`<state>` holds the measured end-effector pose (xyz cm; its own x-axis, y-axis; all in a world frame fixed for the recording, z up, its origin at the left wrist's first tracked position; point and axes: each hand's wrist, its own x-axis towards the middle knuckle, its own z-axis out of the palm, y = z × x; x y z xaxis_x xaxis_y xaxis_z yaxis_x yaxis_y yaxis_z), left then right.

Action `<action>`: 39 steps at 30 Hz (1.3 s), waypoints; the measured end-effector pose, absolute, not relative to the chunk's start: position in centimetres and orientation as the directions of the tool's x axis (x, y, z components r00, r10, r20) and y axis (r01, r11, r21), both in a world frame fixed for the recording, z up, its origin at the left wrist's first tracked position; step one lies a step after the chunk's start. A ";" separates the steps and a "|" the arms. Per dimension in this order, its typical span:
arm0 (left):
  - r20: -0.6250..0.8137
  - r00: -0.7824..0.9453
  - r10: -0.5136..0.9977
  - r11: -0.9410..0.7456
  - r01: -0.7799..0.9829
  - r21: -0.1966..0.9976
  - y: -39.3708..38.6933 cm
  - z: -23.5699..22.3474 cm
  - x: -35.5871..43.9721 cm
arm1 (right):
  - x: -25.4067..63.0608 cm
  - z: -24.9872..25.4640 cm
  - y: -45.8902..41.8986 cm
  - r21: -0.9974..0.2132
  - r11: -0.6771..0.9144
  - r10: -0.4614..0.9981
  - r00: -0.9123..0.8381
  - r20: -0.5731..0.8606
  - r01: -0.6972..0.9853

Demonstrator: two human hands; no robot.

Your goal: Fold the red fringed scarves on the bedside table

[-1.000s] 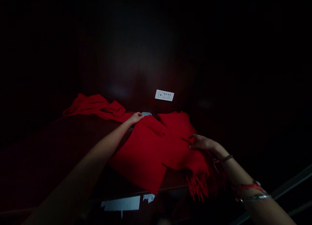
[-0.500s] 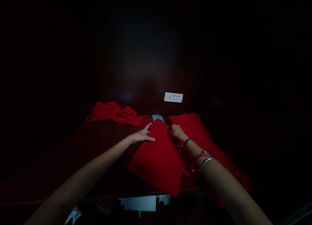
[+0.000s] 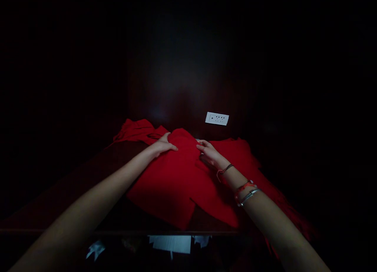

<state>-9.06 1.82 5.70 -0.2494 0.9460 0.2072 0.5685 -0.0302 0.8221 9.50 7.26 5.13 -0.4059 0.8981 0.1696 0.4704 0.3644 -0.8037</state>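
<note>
A red fringed cloth lies folded across a dark wooden table in dim light. My left hand rests on its far left part, fingers laid flat on the fabric. Close beside it, my right hand presses the cloth's far middle with fingers stretched out; bangles and a thread circle that wrist. More red fabric is bunched behind my left hand, and another stretch spreads to the right. I cannot tell whether either hand pinches the fabric.
A white socket plate is set in the dark wall behind the table. White papers lie below the table's near edge. The surroundings are too dark to make out.
Both hands have slid farther back along the cloth, and the folded part now covers the small pale object seen behind it earlier. The view has shifted slightly.
</note>
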 end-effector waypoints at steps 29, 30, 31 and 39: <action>0.399 -0.185 0.898 -0.130 0.754 0.643 11.0 7.7 -8.8 | 14.8 2.6 1.0 -0.368 0.597 0.754 -0.655 -0.047 0.713; 0.411 -0.148 0.900 -0.168 0.752 0.638 11.3 7.9 -8.2 | 15.2 2.5 0.7 -0.378 0.629 0.722 -0.690 -0.040 0.680; 0.405 -0.107 0.908 -0.194 0.750 0.633 11.6 7.9 -7.6 | 15.7 2.6 0.4 -0.394 0.652 0.683 -0.727 -0.065 0.648; 0.180 -0.052 0.982 -0.059 0.826 0.561 9.6 4.9 -8.5 | 18.6 4.5 2.9 -0.495 0.487 0.784 -0.610 -0.116 0.720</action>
